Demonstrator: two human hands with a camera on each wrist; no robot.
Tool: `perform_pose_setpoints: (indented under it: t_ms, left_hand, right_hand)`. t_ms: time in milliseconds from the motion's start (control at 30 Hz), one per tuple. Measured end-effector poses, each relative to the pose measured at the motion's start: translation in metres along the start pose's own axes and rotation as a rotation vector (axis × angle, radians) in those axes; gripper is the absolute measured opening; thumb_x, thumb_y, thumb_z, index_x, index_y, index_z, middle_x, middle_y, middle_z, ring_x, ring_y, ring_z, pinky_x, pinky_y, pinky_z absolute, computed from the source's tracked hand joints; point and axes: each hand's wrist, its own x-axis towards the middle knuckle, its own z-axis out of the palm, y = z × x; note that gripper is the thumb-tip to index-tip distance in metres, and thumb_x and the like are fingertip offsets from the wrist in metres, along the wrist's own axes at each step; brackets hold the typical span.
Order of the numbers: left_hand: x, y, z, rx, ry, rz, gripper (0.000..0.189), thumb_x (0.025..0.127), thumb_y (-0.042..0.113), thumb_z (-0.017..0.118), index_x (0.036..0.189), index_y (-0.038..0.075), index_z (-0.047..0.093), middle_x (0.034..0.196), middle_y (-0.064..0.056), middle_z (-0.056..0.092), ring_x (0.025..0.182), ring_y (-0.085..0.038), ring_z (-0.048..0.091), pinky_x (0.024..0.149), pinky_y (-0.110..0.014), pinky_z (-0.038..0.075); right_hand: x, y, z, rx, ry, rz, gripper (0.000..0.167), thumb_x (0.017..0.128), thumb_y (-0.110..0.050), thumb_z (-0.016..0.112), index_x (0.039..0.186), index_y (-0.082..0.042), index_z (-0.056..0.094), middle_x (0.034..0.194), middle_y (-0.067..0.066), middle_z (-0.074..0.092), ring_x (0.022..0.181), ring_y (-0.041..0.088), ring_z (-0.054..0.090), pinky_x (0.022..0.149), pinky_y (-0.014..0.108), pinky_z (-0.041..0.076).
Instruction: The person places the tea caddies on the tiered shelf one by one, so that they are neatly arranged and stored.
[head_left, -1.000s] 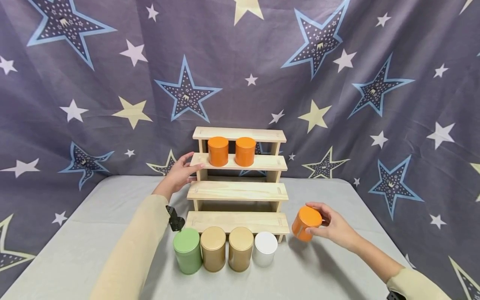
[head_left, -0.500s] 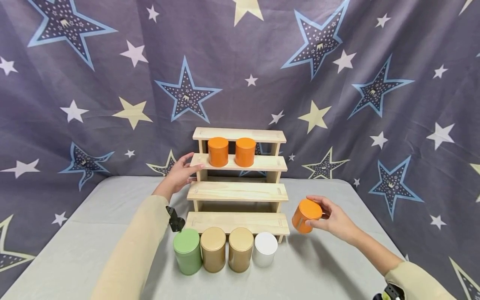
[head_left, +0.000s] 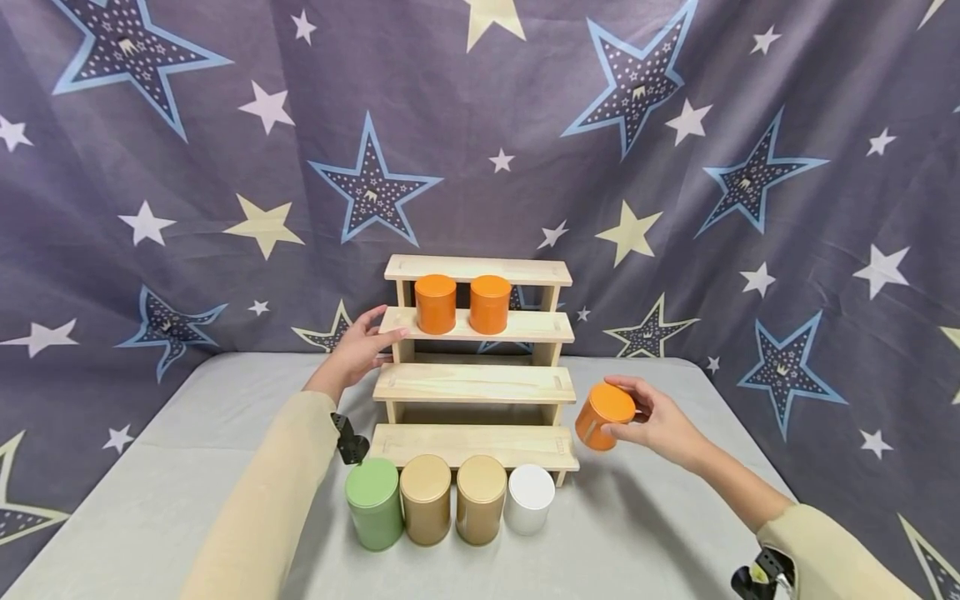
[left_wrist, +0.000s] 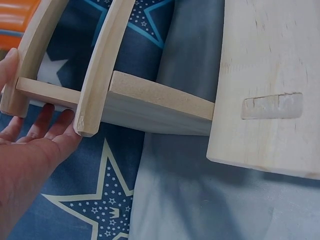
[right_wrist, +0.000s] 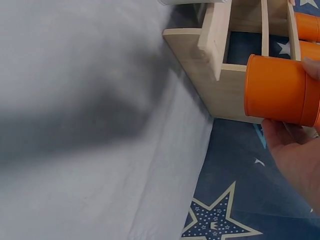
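My right hand (head_left: 663,427) grips an orange lidded canister (head_left: 603,417), tilted and held above the table, just right of the wooden step shelf (head_left: 476,383). In the right wrist view the held canister (right_wrist: 275,87) appears beside the shelf's side, with thumb and fingers on opposite sides of it. At the shelf's left end, my left hand (head_left: 358,350) holds the second tier from the top, thumb over its edge. The left wrist view shows fingers (left_wrist: 42,125) curled under the wood. Two more orange canisters, a left one (head_left: 435,304) and a right one (head_left: 489,304), stand on that tier.
Before the shelf stands a row: a green canister (head_left: 374,504), a left gold canister (head_left: 426,500), a right gold canister (head_left: 481,500) and a white canister (head_left: 529,498). A star-patterned cloth (head_left: 480,200) hangs behind the grey-covered table (head_left: 645,542).
My right hand has raised the orange canister higher above the table and brought it slightly left, toward the shelf. The left hand and the other canisters have stayed put.
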Motion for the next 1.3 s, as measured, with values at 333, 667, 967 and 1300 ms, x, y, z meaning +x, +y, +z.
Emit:
perform_pose_setpoints:
  t_ms: [333,667,967,1300]
  left_hand:
    - [0.0,0.002,0.001,0.007,0.009,-0.009,0.085,0.088,0.025,0.065,0.152,0.023,0.009,0.152,-0.018,0.025,0.135,-0.035,0.035,0.107,-0.055,0.034]
    - [0.001,0.001,0.001,0.008,0.01,-0.008,0.086,0.088,0.026,0.066,0.151,0.023,0.009,0.152,-0.018,0.025,0.135,-0.035,0.035,0.108,-0.056,0.033]
    - [-0.001,0.001,0.001,0.017,0.02,-0.011,0.084,0.088,0.025,0.066,0.151,0.023,0.01,0.152,-0.018,0.025,0.135,-0.035,0.036,0.108,-0.056,0.033]
    - [-0.003,0.002,0.002,0.02,0.026,-0.021,0.086,0.087,0.026,0.066,0.151,0.024,0.01,0.153,-0.017,0.024,0.136,-0.035,0.035,0.108,-0.057,0.032]
  right_hand:
    - [0.015,-0.012,0.001,0.003,-0.004,-0.018,0.068,0.077,-0.013,0.077,0.134,0.0,0.044,0.125,0.019,0.054,0.098,0.008,0.058,0.082,0.016,0.051]
    - [0.023,-0.021,0.002,-0.01,-0.021,0.012,0.068,0.078,-0.015,0.076,0.135,-0.001,0.042,0.126,0.018,0.054,0.104,0.028,0.057,0.081,0.016,0.051]
    - [0.032,-0.027,0.01,0.032,-0.031,0.005,0.068,0.077,-0.012,0.077,0.134,-0.001,0.042,0.125,0.02,0.054,0.105,0.03,0.058,0.08,0.016,0.051]
    - [0.041,-0.034,0.022,0.023,-0.048,0.005,0.069,0.078,-0.015,0.076,0.136,-0.004,0.041,0.125,0.018,0.055,0.107,0.029,0.058,0.083,0.023,0.052]
